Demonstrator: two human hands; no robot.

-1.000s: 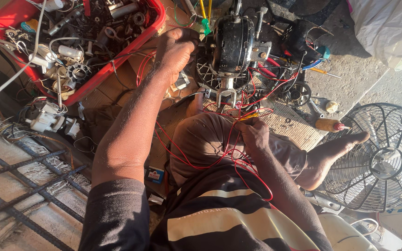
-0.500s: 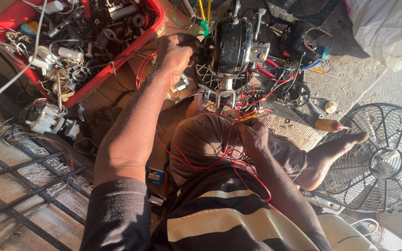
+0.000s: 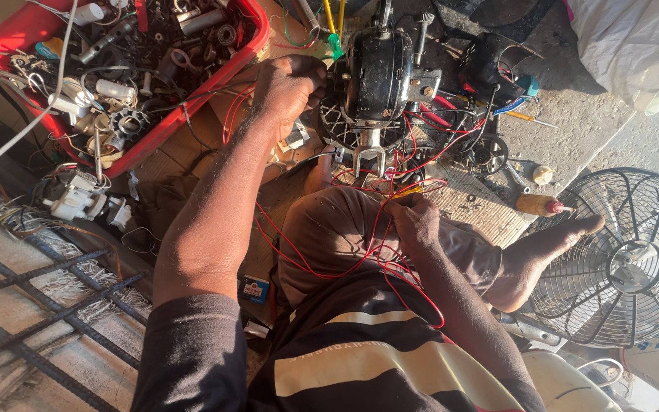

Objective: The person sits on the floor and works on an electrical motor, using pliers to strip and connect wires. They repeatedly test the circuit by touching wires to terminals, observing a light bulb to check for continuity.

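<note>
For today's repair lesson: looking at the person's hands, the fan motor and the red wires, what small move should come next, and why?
Probably draw the slack red wires taut with the right hand. They loop loosely across the knee, while the left hand is closed at the side of the black fan motor, where the wires run, so tidying them would likely clear the work.

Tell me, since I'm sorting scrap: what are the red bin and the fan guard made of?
Red bin: probably plastic, with smooth glossy walls of even colour and a rounded rim. Fan guard: looks like metal wire, thin grey spokes and rings with a dull sheen.
</note>
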